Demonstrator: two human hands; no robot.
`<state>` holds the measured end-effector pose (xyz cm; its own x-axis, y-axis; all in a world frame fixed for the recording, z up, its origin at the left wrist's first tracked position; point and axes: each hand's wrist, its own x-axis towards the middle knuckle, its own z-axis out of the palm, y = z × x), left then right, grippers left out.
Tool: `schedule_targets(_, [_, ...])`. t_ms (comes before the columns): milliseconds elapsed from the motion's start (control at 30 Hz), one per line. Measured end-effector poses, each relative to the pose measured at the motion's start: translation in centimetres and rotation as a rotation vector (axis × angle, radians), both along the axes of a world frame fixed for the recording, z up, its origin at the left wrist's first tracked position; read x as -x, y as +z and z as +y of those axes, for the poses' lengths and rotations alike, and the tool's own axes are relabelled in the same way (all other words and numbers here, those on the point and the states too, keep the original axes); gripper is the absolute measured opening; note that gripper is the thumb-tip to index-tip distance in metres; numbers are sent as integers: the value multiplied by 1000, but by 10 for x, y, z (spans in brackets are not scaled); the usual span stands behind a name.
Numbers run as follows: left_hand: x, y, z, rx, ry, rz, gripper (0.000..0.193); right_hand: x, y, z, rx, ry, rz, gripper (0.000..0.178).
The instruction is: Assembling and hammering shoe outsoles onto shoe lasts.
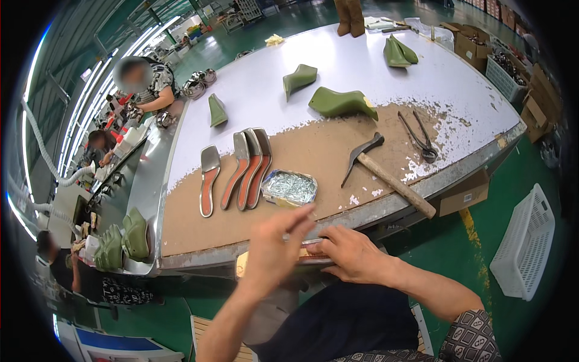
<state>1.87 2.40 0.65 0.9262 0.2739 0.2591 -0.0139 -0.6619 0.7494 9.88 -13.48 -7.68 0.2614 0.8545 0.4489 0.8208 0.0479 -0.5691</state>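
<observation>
Worn workbench: hammer, pincers, insoles

I'm looking into a shoe-making workshop on a factory floor. Ahead of me, a worn workbench holds green shoe lasts, a row of insoles, a tin of nails, a hammer and pincers. At nine o'clock, other workers sit along a metal line with more lasts. Cardboard boxes stack at two o'clock, a white plastic crate stands on the green floor at four.
</observation>
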Motion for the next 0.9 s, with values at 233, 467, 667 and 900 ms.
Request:
schedule_targets(233, [21,-35,-8,322,80,80,10,-29,8,-35,-31,-320,-103,49])
schedule_targets(467, [12,-26,-16,-229,-36,142,7,-93,7,-80,441,-681,-338,46])
schedule_targets(667, [13,-24,-17,-270,-41,163,6,-69,18,-96,-64,-539,138,42])
schedule_targets(900, [14,-25,-14,-326,-84,123,7,-12,60,-126,5,-366,355,41])
